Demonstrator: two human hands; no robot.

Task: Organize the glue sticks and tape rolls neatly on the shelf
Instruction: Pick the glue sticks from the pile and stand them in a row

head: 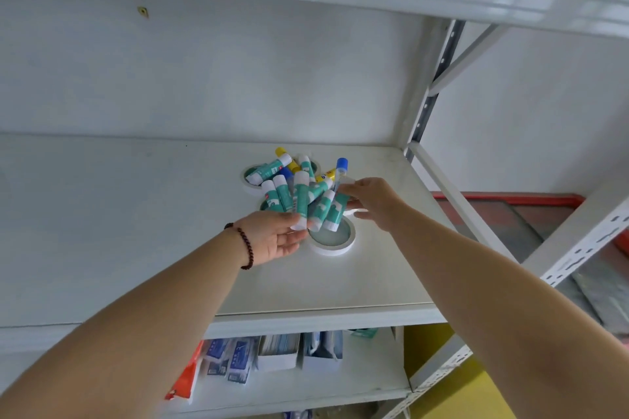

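- My left hand (272, 235) has its grip partly open, palm turned up, the fingertips touching the lower end of one teal glue stick (301, 201) without closing round it.
- My right hand (372, 202) reaches in from the right, fingers loosely spread; its grip pinches the blue-capped glue stick (340, 173), which stands nearly upright at the edge of the pile.
- Both forearms stretch forward and up over the shelf (136, 231); a dark bead bracelet (245, 243) sits on my left wrist.
- The glue sticks lie in a jumbled heap (299, 187) towards the back right of the shelf: I count about eleven, mostly teal with white caps, two or three with yellow or blue ends; the overlap hides the exact number.
- Four white tape rolls lie flat under and around the heap; the nearest tape roll (332, 238) shows plainly, the other three are partly covered.
- Boxed goods (277, 350) stand on the lower shelf.
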